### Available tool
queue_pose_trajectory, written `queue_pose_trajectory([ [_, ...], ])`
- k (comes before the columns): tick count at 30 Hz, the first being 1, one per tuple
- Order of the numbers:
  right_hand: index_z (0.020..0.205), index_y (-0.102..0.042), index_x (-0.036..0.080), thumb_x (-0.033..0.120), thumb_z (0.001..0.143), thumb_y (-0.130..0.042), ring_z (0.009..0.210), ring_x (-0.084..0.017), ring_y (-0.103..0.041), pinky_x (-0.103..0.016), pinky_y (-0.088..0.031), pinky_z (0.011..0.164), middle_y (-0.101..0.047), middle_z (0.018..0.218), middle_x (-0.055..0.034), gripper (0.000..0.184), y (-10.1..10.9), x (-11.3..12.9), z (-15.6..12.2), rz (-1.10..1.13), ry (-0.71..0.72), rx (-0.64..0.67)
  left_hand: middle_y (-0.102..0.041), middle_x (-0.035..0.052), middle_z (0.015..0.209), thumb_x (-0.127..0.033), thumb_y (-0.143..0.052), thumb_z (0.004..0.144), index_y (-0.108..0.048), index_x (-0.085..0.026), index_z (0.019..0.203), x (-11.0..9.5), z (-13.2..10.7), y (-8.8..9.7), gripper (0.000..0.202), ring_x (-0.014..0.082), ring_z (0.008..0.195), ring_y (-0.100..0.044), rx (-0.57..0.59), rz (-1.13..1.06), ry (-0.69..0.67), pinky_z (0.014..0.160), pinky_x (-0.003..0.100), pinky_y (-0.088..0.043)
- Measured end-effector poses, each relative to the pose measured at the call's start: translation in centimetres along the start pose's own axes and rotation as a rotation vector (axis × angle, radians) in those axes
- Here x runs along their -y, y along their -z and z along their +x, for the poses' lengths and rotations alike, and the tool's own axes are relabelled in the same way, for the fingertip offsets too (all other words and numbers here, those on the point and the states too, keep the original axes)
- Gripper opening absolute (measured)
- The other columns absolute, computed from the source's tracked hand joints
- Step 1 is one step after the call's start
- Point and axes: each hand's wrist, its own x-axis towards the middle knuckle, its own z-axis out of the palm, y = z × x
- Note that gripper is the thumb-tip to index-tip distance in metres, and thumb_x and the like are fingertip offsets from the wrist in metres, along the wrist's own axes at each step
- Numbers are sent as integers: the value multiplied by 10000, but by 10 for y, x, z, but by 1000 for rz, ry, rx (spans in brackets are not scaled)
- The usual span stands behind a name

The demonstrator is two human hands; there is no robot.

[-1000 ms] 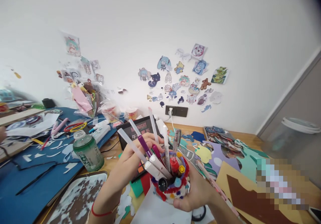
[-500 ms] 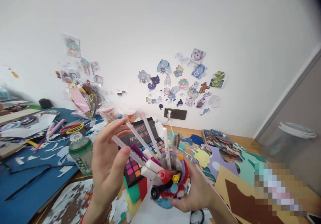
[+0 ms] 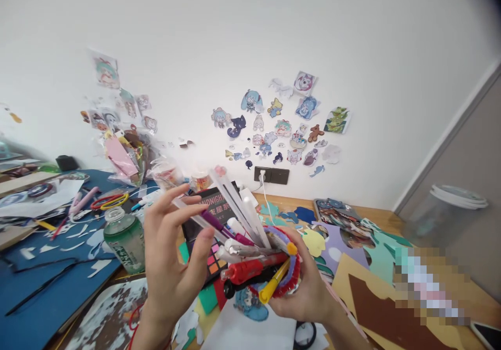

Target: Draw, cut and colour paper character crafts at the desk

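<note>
My right hand (image 3: 303,287) is wrapped round a decorated pen cup (image 3: 294,271) with a fuzzy purple and red rim. The cup leans to the left, its mouth towards my left hand. Out of it stick several translucent white sticks (image 3: 238,206), a purple pen (image 3: 219,224), a red marker (image 3: 250,270), a yellow pen (image 3: 274,283) and a black pen (image 3: 235,287). My left hand (image 3: 174,256) stands open beside the sticks, fingers spread and curved. One stick passes behind its fingers; whether they touch it I cannot tell.
Behind the pens an eyeshadow palette (image 3: 213,203) stands opened. A green bottle (image 3: 124,240) is at the left, near scissors (image 3: 109,201) on a blue board (image 3: 86,282). Paper cutouts (image 3: 313,243) and coloured sheets (image 3: 391,308) cover the right. A lidded bucket (image 3: 442,219) stands far right.
The pen cup has tipped further left, and its pens and sticks have swung lower and fanned that way. My left hand has stayed beside them with its fingers spread.
</note>
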Motion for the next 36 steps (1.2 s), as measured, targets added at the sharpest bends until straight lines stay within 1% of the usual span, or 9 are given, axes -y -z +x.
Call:
queue_pose_trajectory([
  [2,1302,-300,312,139,558,-737,1074,-271,-533,-379,-443,922,-498,1215,-51,880,0,-4,-1,14,-24,-25,-462,92,1192,-170,-588,778,-573,-220,1092,0,-1,1,318,298,1149,-447,40,78,-15,984,495,-389],
  [6,1289,-328,315,112,535,-734,1101,-280,-510,-383,-427,934,-479,1235,-46,880,4,-2,0,-48,-53,-18,-487,86,1154,-155,-597,776,-587,-228,1061,-1,-2,2,295,292,1113,-479,45,6,26,953,494,-409],
  [10,1264,-369,298,109,501,-746,1098,-267,-491,-355,-410,937,-466,1206,-36,871,4,4,3,-102,-25,-12,-512,69,1051,-131,-608,774,-621,-212,917,-5,-2,0,165,241,1003,-520,-24,0,19,878,417,-421],
  [12,1261,-372,296,102,499,-748,1090,-251,-496,-330,-411,931,-467,1201,-31,872,3,5,3,-105,-7,-19,-517,66,1029,-121,-595,785,-617,-202,846,-7,-2,0,105,224,978,-519,-14,5,16,842,388,-419],
  [16,1268,-367,286,72,508,-729,1114,-245,-490,-317,-403,944,-452,1236,-37,869,2,6,3,-88,-21,-24,-517,72,1071,-134,-589,793,-612,-211,909,-9,-3,-2,141,250,1042,-504,-3,-9,52,838,398,-430],
  [21,1259,-377,285,89,500,-734,1105,-248,-488,-324,-403,941,-466,1209,-37,861,3,7,4,-167,12,-14,-529,35,1063,-130,-553,820,-604,-217,798,-10,-4,-1,104,187,1007,-513,124,37,34,827,306,-404],
  [26,1262,-364,302,122,518,-722,1102,-265,-486,-367,-419,929,-467,1215,-45,845,2,4,4,-175,-2,-28,-501,37,1177,-136,-559,816,-641,-243,844,-16,-9,2,138,234,1106,-466,166,15,32,912,366,-375],
  [32,1246,-374,307,113,516,-710,1079,-278,-509,-394,-430,922,-490,1202,-46,827,4,1,4,-160,-42,-51,-505,56,1144,-129,-553,807,-641,-222,830,-15,-9,-3,129,242,1071,-480,120,48,-61,924,394,-355],
  [36,1255,-356,301,97,538,-697,1088,-278,-519,-393,-445,916,-505,1214,-53,820,4,-4,5,-145,-89,-72,-487,54,1211,-153,-542,824,-640,-222,851,-9,-6,-4,122,244,1103,-472,218,137,-50,954,388,-346],
])
